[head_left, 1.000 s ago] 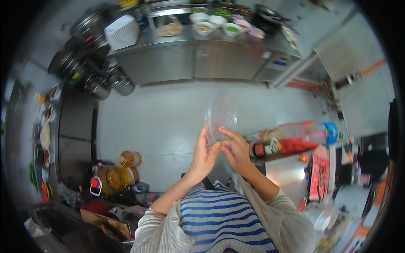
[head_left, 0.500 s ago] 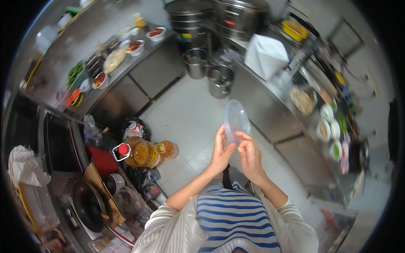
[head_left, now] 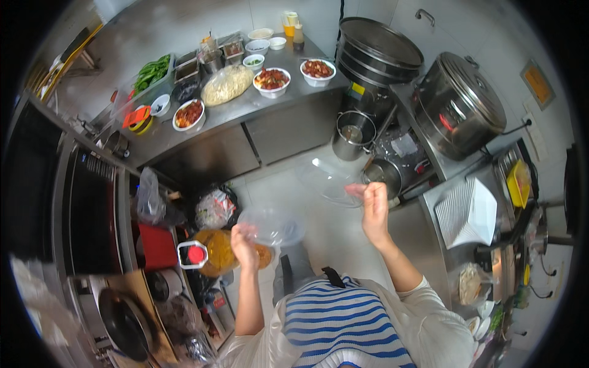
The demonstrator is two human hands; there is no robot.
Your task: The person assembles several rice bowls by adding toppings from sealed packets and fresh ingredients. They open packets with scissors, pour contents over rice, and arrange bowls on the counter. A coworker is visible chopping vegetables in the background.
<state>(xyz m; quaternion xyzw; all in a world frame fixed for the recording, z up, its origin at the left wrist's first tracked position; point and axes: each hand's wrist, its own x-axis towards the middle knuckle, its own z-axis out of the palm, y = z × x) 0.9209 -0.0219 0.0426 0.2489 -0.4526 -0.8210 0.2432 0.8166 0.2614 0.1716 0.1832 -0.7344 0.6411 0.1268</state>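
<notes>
My left hand (head_left: 245,246) grips the edge of a round clear plastic lid (head_left: 276,228), held low over the floor. A second round clear plastic lid (head_left: 320,178) is pinched at its edge in my right hand (head_left: 375,205), farther ahead and to the right. The two lids are apart, and both are see-through and slightly blurred. On the steel counter (head_left: 205,144) ahead stand white bowls of red-brown food, among them a right-hand bowl (head_left: 318,71), a middle bowl (head_left: 272,81) and a left-hand bowl (head_left: 189,115).
A large jug of yellow oil (head_left: 218,253) stands close by my left hand. Beyond are a rubbish bag (head_left: 216,208), steel pots (head_left: 354,136) on the floor and a tall steamer (head_left: 380,49). White stacked containers (head_left: 466,211) stand on the right counter; a wok (head_left: 126,320) is at left.
My hands have moved apart from where they held clear plastic together; each now has its own lid. The view has turned left, bringing the counter with the bowls more central.
</notes>
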